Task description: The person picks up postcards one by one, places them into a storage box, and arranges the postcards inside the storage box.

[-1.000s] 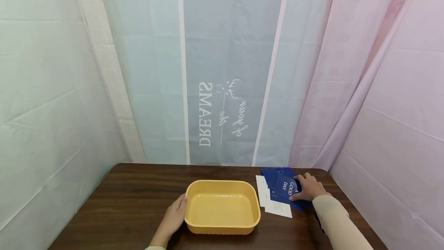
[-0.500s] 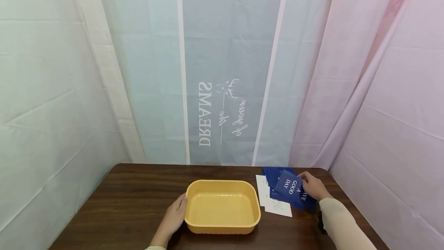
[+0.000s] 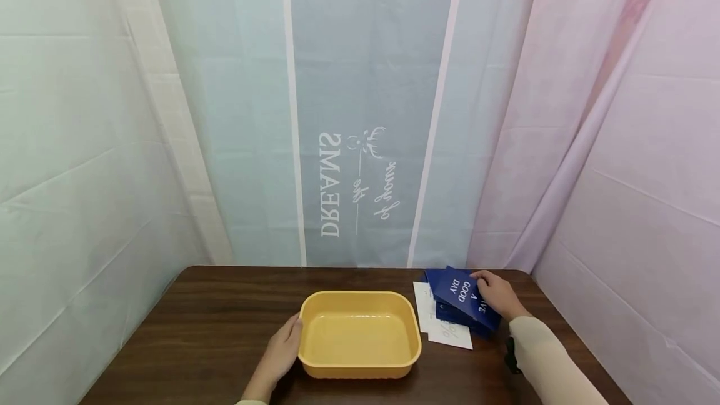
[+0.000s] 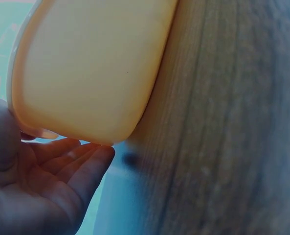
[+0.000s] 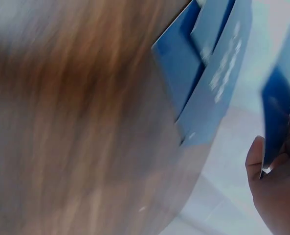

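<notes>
My left hand [image 3: 283, 347] holds the left side of a yellow plastic basin [image 3: 360, 372], thumb at the rim. In the left wrist view its fingers [image 4: 88, 171] touch the basin's outer wall [image 4: 96, 73]. To the right of the basin, my right hand [image 3: 499, 294] pinches a dark blue card [image 3: 457, 291] with white lettering, "GOOD DAY" among it. The right wrist view has this card [image 5: 278, 117] between thumb and fingers, raised apart from several other blue cards [image 5: 218, 83] lying on the table.
White papers with faint writing [image 3: 450, 335] lie partly beneath the blue cards, close to the basin's right side. The dark wooden table [image 3: 225, 324] ends at a grey-blue curtain [image 3: 360, 80] behind, with pale cloth on both sides.
My right hand has shifted from spreading over the blue cards to pinching the top one, which has turned and moved slightly left and away from me. The left hand and basin stay put.
</notes>
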Available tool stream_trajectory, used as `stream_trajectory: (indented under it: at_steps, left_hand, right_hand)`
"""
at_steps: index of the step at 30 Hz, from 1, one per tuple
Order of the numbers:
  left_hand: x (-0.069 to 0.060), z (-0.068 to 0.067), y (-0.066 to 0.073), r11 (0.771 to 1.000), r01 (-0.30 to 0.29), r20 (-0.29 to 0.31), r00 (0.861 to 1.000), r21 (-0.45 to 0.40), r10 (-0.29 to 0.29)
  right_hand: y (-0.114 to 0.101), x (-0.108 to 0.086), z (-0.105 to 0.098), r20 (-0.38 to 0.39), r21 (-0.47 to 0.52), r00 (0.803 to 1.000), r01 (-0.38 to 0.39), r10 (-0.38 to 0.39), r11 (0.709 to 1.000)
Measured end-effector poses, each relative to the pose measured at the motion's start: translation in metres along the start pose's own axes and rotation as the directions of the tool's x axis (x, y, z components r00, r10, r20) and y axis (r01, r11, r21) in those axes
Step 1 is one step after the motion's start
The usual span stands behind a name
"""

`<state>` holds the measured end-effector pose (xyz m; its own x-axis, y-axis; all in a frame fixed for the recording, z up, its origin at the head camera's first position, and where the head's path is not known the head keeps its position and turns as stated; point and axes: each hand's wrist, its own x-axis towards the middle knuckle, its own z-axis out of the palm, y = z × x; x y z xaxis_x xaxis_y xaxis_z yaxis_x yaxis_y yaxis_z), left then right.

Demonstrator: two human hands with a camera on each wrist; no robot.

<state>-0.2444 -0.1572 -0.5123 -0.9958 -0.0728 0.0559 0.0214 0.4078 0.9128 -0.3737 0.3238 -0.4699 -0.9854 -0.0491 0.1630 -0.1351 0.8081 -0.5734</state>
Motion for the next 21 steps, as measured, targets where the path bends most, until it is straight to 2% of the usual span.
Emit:
stream_trajectory:
  at_steps: [4, 13, 21]
  left_hand:
    - [0.0, 0.001, 0.0, 1.0, -0.001, -0.007, 1.0, -0.001, 0.001]
    - [0.0, 0.002, 0.002, 1.0, -0.005, 0.002, 1.0, -0.006, 0.005]
    - [0.0, -0.001, 0.002, 1.0, 0.018, 0.009, 1.0, 0.001, -0.018]
  right_hand:
    - [-0.018, 0.003, 0.006, -0.005, -0.001, 0.997, 0.072, -0.072, 0.997]
    - [-0.063, 0.007, 0.021, 0.04, 0.082, 0.988, 0.144, -0.147, 0.986]
    - [-0.106, 0.005, 0.031, 0.115, 0.159, 0.96, 0.235, -0.254, 0.959]
